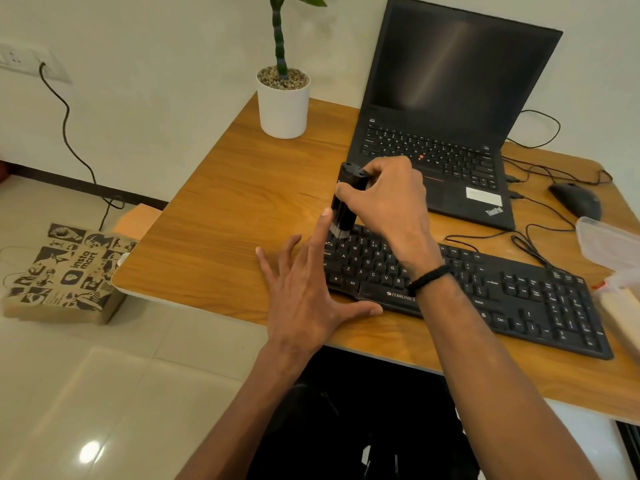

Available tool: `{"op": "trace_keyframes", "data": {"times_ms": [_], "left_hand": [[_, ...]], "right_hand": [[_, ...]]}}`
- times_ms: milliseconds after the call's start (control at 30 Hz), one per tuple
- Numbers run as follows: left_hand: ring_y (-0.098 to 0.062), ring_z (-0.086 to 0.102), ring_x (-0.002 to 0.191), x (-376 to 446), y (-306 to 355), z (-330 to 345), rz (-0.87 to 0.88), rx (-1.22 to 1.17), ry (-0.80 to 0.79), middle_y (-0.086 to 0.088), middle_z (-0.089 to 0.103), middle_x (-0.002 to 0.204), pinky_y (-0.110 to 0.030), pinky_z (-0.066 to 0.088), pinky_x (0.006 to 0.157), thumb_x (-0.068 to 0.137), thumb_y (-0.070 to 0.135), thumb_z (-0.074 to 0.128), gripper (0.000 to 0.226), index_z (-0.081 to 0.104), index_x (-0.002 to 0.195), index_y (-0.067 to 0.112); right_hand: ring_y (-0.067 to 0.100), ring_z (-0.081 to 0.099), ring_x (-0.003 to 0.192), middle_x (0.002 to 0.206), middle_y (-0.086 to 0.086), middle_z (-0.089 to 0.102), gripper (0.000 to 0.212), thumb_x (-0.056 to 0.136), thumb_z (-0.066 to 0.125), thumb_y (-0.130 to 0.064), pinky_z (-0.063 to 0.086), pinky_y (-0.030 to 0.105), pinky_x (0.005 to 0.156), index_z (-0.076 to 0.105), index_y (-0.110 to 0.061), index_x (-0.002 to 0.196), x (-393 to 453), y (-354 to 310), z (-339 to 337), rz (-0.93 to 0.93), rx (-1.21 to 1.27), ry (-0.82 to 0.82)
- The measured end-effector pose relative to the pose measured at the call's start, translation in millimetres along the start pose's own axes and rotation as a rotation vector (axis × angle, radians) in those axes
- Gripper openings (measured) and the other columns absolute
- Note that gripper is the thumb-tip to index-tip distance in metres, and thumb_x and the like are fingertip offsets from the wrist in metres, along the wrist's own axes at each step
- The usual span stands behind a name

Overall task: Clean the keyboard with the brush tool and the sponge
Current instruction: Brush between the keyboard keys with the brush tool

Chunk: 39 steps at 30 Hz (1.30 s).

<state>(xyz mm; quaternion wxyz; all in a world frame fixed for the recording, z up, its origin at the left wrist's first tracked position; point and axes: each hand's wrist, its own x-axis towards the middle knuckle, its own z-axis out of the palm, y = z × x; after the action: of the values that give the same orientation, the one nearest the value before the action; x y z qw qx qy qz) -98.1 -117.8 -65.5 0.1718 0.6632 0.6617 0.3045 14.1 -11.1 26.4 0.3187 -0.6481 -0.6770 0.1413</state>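
Observation:
A black keyboard (485,289) lies slanted across the wooden desk (242,202). My right hand (388,199) grips a black brush tool (348,199), held upright with its pale bristles down on the keyboard's top left keys. My left hand (304,292) lies flat with spread, straight fingers at the keyboard's left end; its thumb touches the front edge and its index finger reaches up beside the brush. No sponge is in view.
An open black laptop (450,109) stands behind the keyboard, with a black mouse (576,200) and loose cables to its right. A white plant pot (283,105) sits at the back left. A clear plastic container (609,244) is at the right edge. A printed paper bag (69,271) lies on the floor.

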Motion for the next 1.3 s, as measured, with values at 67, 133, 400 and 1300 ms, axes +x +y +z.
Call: {"op": "trace_keyframes", "data": {"times_ms": [67, 133, 400, 1300], "left_hand": [[-0.028, 0.023, 0.154, 0, 0, 0, 0.001, 0.000, 0.000, 0.000, 0.033, 0.166, -0.072, -0.002, 0.122, 0.047, 0.092, 0.073, 0.152, -0.027, 0.154, 0.050], [-0.028, 0.022, 0.154, 0, 1, -1, 0.000, -0.002, -0.005, 0.001, 0.032, 0.166, -0.071, -0.002, 0.122, 0.047, 0.092, 0.073, 0.152, -0.027, 0.154, 0.050], [-0.028, 0.023, 0.153, 0, -1, 0, 0.010, -0.011, 0.014, 0.006, 0.029, 0.168, -0.074, 0.000, 0.121, 0.047, 0.089, 0.077, 0.154, -0.028, 0.153, 0.051], [-0.023, 0.027, 0.151, 0, 0, -4, -0.048, -0.068, 0.036, 0.003, 0.045, 0.157, -0.071, -0.003, 0.122, 0.045, 0.083, 0.083, 0.158, -0.029, 0.153, 0.052]], "right_hand": [[0.015, 0.068, 0.078, 0.076, -0.007, 0.068, 0.024, 0.082, 0.078, -0.040, 0.060, 0.041, 0.080, 0.072, -0.017, 0.085, 2, -2, 3, -0.005, 0.001, 0.028], [0.012, 0.066, 0.077, 0.075, -0.009, 0.066, 0.023, 0.085, 0.077, -0.039, 0.060, 0.038, 0.079, 0.072, -0.017, 0.087, 3, -5, 9, -0.005, 0.012, 0.042], [0.009, 0.065, 0.068, 0.070, -0.008, 0.069, 0.024, 0.083, 0.080, -0.041, 0.055, 0.026, 0.062, 0.076, -0.018, 0.086, -6, 1, 5, -0.042, 0.061, -0.012], [0.006, 0.065, 0.087, 0.093, -0.009, 0.072, 0.033, 0.082, 0.084, -0.044, 0.053, 0.025, 0.074, 0.075, -0.027, 0.108, -4, 12, -19, -0.109, 0.048, -0.220]]}}
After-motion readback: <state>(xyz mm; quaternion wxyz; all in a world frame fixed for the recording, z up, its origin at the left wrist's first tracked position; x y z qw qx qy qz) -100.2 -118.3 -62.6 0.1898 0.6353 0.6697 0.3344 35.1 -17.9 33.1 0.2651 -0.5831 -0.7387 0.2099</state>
